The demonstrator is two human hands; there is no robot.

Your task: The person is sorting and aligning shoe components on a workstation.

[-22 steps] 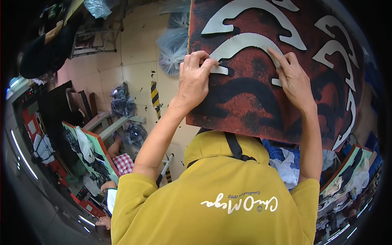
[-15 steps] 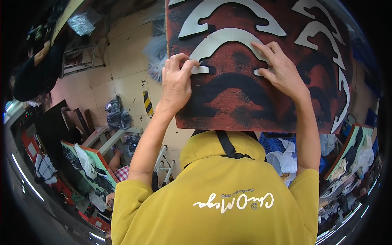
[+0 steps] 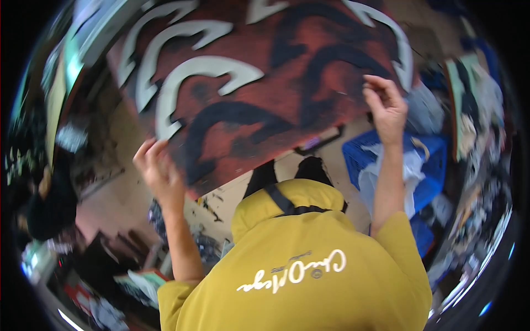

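A dark red board (image 3: pixel 221 176) tilts across the upper middle, bearing several pale, arch-shaped flat pieces and black shapes of similar outline. The nearest pale arch piece (image 3: pixel 179 83) lies on the left half of the board, one end close to its left edge. Below it is a bare black arch shape (image 3: pixel 215 113). My left hand (image 3: pixel 160 174), somewhat blurred, is beside the board's lower left edge with fingers apart and nothing visible in them. Over the right part of the board, my right hand (image 3: pixel 389 107) has its thumb and fingers apart, holding nothing I can see.
A blue plastic crate (image 3: pixel 433 176) with a white plastic bag (image 3: pixel 381 171) in it stands below my right forearm. Another person in dark clothing (image 3: pixel 52 204) is at the far left. A green-topped table (image 3: pixel 455 110) carries fabric and bags at the right.
Both hands have come off the pale arch piece and moved apart, the left one outward and down. The view has turned, so the board appears tilted and the arch piece further left.
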